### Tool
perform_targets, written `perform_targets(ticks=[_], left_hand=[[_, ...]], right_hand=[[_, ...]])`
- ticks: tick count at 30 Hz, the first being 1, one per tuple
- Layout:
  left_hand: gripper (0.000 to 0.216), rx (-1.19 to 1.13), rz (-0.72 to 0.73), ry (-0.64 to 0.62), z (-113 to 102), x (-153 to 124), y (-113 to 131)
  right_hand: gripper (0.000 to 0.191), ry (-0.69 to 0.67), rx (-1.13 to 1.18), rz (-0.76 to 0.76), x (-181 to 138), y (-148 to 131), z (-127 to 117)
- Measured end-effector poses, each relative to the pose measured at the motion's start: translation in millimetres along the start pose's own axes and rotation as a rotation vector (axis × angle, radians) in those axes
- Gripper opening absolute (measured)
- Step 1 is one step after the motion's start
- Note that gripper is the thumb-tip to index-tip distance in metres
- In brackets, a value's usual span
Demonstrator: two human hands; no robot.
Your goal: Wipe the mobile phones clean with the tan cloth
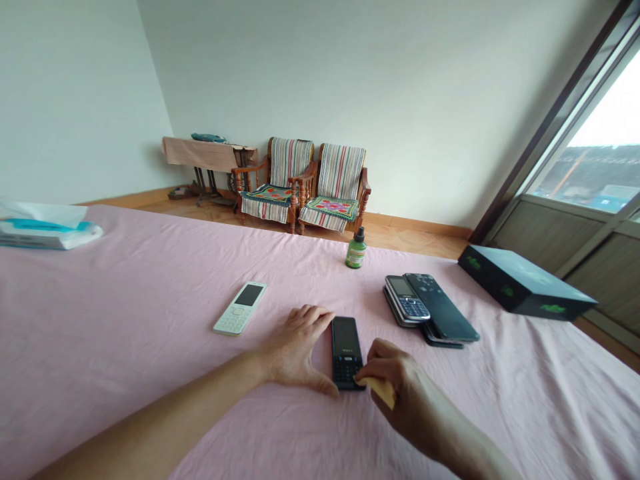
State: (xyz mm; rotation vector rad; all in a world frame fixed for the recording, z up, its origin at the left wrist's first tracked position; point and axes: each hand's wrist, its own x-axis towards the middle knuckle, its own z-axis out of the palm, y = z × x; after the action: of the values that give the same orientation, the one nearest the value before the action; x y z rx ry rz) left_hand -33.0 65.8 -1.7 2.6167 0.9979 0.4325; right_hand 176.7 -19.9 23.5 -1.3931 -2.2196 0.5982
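A black keypad mobile phone (346,350) lies face up on the pink cloth in front of me. My left hand (295,350) steadies it from the left, fingertips at its top corner and thumb at its bottom corner. Pinched in my right hand (397,373) is a small yellow cloth (381,389), its tip touching the lower right of the keypad. Left of my left hand rests a white keypad phone (241,308). To the right, a silver-edged keypad phone (407,298) tops a small stack beside a larger dark phone (443,310), which overlaps another dark device.
A green spray bottle (356,250) stands near the far edge of the pink-covered table (165,287). A black box (525,280) sits at the right, and a tissue pack (47,230) at the far left. Two wooden chairs (333,183) stand beyond, against the wall.
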Motion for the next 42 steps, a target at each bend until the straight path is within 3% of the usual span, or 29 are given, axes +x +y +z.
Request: perform_targets(ticks=[9,15,21,28,36,42], left_hand=[[0.106,-0.010,-0.016,0.004,0,0,1],[0.107,0.005,0.007,-0.002,-1,0,1],[0.106,-0.017,0.002,-0.005,-2,0,2],[0.107,-0.006,-0.002,0.004,2,0,0],[0.105,-0.025,-0.018,0.008,1,0,1],[0.105,-0.021,-0.015,0.000,0,0,1]], right_hand=[[0.033,0.013,0.064,-0.045,4,-3,8],[0.031,0.002,0.006,0.009,1,2,-3],[0.025,0.102,-0.036,-0.036,2,1,3],[0.028,-0.026,-0.077,-0.040,-1,4,0],[0.031,-0.010,-0.108,-0.078,1,0,9],[0.036,-0.023,-0.109,0.023,0,1,4]])
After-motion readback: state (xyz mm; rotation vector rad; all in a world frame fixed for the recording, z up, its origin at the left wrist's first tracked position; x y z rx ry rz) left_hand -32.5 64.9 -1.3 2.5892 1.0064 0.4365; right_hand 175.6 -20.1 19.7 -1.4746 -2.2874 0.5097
